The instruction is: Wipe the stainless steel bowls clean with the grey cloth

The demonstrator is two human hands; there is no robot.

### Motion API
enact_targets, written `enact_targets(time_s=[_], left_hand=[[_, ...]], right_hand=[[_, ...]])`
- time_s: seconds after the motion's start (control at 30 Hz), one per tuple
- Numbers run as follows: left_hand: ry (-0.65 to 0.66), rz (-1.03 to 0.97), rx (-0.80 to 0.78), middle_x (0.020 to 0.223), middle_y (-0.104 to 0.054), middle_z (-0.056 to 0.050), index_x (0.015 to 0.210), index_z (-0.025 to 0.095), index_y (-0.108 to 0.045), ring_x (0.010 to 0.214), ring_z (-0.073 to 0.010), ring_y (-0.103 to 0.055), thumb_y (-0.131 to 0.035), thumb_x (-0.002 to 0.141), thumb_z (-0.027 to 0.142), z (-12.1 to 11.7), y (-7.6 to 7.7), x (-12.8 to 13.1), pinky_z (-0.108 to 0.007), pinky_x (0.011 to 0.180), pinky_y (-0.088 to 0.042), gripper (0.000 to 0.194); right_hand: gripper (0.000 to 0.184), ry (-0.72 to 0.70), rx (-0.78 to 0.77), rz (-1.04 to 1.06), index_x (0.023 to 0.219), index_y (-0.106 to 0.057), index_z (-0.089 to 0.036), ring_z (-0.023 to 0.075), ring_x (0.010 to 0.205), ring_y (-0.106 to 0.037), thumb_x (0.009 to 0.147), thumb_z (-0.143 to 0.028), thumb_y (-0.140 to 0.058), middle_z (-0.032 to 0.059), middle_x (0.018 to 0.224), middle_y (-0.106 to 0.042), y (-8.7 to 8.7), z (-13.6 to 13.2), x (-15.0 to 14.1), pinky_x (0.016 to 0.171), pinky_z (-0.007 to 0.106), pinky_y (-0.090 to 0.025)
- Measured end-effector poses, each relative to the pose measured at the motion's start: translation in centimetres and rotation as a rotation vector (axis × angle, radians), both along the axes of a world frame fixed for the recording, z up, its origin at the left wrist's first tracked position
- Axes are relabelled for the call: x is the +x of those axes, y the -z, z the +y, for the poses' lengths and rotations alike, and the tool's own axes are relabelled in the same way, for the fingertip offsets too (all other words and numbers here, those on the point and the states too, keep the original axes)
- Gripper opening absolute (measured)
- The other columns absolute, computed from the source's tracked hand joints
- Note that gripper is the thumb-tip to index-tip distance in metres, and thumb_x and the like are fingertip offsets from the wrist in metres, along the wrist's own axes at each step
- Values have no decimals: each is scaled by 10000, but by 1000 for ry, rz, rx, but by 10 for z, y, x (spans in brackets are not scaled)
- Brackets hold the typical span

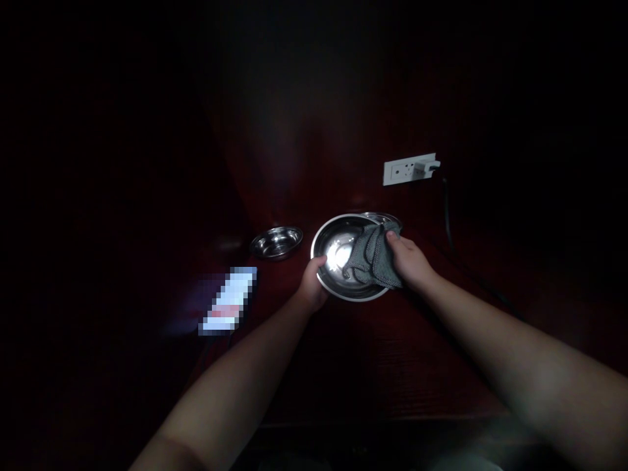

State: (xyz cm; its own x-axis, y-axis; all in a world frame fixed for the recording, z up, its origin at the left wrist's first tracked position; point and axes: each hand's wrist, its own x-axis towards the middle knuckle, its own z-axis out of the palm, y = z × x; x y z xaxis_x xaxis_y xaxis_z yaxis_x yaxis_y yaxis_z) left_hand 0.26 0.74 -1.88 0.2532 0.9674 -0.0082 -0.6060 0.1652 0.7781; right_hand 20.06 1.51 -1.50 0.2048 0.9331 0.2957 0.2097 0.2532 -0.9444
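A shiny metal bowl (333, 278) is tilted toward me, its inside facing the camera. My left hand (313, 284) grips its left rim, thumb over the edge and fingers underneath. A grey cloth (370, 258) lies over the right part of the bowl, covering that side of the rim. My right hand (409, 261) is closed on the cloth at the bowl's right edge; most of its fingers are hidden behind cloth and bowl. Partly hidden behind the held bowl is another metal dish (385, 218).
A small metal bowl (277, 243) stands on the dark red tabletop (373, 366), left of my hands. Nearer on the left lies a lit, blurred-out screen (228, 302). A white wall socket (409, 169) holds a plug, and a dark cable (447, 212) runs down at the right.
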Motion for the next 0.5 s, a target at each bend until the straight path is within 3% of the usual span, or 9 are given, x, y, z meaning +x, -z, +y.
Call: enact_targets(time_s=[0.23, 0.5], left_hand=[[12, -73, 21, 994, -685, -94, 1039, 119, -626, 1086, -277, -559, -531, 743, 430, -5, -4, 2, -394, 965, -403, 440], [32, -79, 5, 975, -691, -104, 1033, 103, -628, 1049, -280, -581, -509, 732, 339, -4, -5, -1, -408, 957, -406, 400]], right_hand=[[522, -28, -27, 103, 703, -596, -176, 190, 662, -581, 750, -667, -427, 49, 709, -650, -3, -2, -3, 643, 291, -446], [552, -14, 5, 47, 657, -562, -167, 163, 609, -542, 742, -690, -406, 41, 654, -621, -8, -8, -5, 588, 267, -417]])
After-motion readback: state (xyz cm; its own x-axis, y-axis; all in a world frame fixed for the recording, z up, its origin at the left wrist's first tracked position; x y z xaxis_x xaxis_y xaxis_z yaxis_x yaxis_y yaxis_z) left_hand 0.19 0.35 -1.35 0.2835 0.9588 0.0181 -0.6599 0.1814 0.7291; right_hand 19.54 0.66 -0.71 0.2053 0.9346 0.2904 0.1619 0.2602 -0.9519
